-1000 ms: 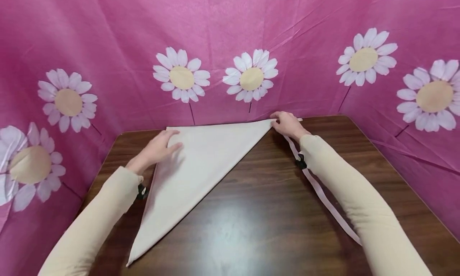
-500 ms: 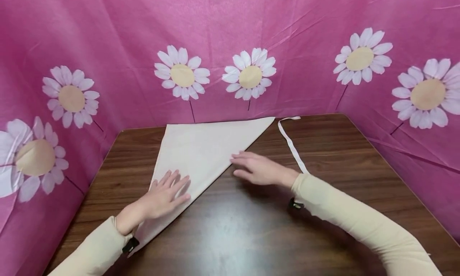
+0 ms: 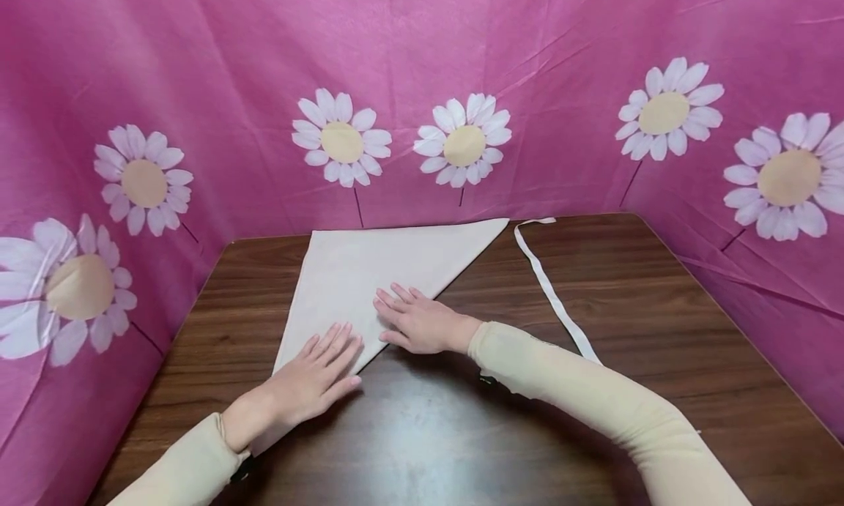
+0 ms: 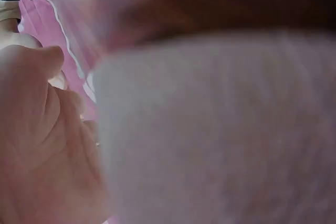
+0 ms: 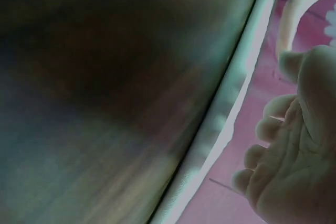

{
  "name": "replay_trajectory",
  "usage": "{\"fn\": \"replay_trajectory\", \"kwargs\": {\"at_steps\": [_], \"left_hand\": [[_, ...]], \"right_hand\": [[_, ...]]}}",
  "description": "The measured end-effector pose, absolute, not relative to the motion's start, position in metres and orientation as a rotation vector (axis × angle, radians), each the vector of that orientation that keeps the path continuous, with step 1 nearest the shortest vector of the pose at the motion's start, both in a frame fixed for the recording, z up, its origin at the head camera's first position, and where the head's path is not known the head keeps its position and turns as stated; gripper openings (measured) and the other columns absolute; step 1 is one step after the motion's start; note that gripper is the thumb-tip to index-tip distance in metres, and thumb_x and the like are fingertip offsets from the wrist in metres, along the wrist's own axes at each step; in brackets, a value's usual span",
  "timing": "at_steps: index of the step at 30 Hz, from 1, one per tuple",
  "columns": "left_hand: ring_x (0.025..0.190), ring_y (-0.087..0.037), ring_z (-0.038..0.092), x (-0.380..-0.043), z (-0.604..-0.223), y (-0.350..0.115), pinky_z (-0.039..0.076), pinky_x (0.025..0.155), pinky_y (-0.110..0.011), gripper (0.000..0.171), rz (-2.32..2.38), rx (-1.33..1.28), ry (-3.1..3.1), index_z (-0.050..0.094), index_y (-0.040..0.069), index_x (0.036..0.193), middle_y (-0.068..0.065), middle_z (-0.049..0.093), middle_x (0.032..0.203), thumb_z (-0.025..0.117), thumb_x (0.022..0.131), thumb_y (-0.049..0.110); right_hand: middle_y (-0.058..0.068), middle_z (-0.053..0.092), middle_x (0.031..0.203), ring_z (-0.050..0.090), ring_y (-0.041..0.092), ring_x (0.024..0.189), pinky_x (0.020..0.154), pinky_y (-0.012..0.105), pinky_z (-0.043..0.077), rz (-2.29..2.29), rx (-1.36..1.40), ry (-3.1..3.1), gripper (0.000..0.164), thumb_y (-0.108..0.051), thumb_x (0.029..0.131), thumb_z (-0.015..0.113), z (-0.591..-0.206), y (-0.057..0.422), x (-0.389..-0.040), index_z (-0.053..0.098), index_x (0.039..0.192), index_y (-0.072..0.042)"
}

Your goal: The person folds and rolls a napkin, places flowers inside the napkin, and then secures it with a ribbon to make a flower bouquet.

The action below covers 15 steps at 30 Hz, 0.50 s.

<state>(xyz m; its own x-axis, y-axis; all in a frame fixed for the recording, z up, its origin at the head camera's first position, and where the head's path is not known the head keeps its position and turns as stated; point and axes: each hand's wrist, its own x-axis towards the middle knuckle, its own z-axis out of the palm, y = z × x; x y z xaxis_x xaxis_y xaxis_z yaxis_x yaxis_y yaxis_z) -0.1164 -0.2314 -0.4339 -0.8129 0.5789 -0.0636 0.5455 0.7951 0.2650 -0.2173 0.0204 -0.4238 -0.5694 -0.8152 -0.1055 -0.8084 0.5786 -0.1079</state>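
Note:
A white cloth (image 3: 349, 264), folded into a triangle, lies on the brown wood-grain table with its long folded edge running diagonally toward the person. My left hand (image 3: 306, 381) lies flat over the cloth's near part, fingers straight and spread, thumb past the folded edge; the near corner is mostly hidden under hand and wrist. Farther up the same edge, my right hand (image 3: 422, 321) rests with straight fingers on the cloth. In the right wrist view the folded edge (image 5: 210, 135) runs beside the right palm (image 5: 294, 177). Blurred pale cloth (image 4: 220, 129) fills most of the left wrist view beside the left palm (image 4: 52, 150).
A narrow white strap (image 3: 550, 286) lies on the table (image 3: 633, 294) to the right of the cloth, partly hidden by the right sleeve (image 3: 567, 374). A pink curtain (image 3: 409, 37) with white daisies stands behind the table and along both sides.
The right hand let go of the cloth's far right corner and moved nearer and left onto the folded edge. The left hand came down from the far left corner to the near part.

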Motion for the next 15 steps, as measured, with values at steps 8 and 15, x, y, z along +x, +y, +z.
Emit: {"fn": "replay_trajectory", "kwargs": {"at_steps": [8,15], "left_hand": [[0.152,-0.042,0.009,-0.138,-0.434,-0.242,0.014,0.118,-0.063,0.063,0.333,0.858,2.799,0.027,0.001,0.159,-0.025,0.014,0.165,0.040,0.110,0.039],[0.151,-0.044,0.009,-0.143,-0.434,-0.240,0.015,0.117,-0.064,0.066,0.328,0.894,2.770,0.026,0.002,0.159,-0.026,0.015,0.164,0.042,0.109,0.042]], "right_hand": [[0.009,0.013,0.168,0.008,0.033,0.154,0.122,0.051,0.014,-0.018,-1.306,2.622,0.074,-0.058,0.106,0.033,-0.434,0.011,-0.234,0.022,0.162,-0.011],[0.006,0.011,0.168,0.006,0.030,0.154,0.122,0.051,0.013,0.070,-1.277,2.621,0.076,-0.062,0.105,0.030,-0.439,0.010,-0.236,0.019,0.163,-0.015]]}}
